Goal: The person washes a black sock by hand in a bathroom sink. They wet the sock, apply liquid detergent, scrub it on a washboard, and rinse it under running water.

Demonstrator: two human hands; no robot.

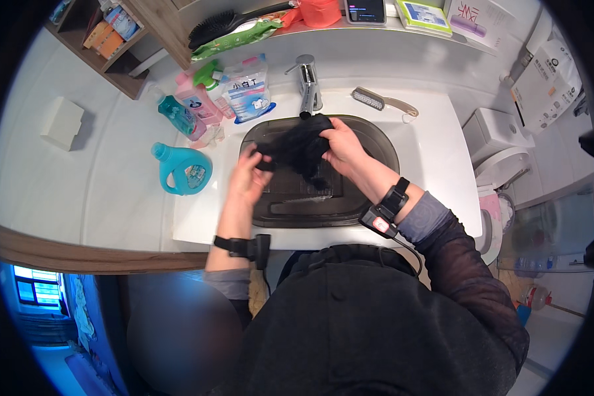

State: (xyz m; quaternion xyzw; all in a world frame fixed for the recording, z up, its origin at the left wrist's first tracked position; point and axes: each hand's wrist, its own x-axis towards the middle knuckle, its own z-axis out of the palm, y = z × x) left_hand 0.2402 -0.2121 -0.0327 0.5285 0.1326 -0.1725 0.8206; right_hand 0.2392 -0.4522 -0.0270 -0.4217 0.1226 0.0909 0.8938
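A crumpled black cloth (299, 146) is stretched between my two hands over a dark plastic basin (371, 198) set in the sink. My left hand (250, 173) pinches its left end, fingers slightly blurred. My right hand (341, 146) grips the upper right part, just below the spout of the chrome faucet (308, 84). The cloth's lower part hangs towards the basin's ribbed surface. What lies beneath the cloth is hidden.
Left of the sink stand a teal detergent jug (205, 173), a teal bottle (178, 116), a pink bottle (198, 99) and a detergent powder bag (250, 94). A scrub brush (383, 101) lies behind the basin at right. A shelf (282, 37) with several items runs above the faucet.
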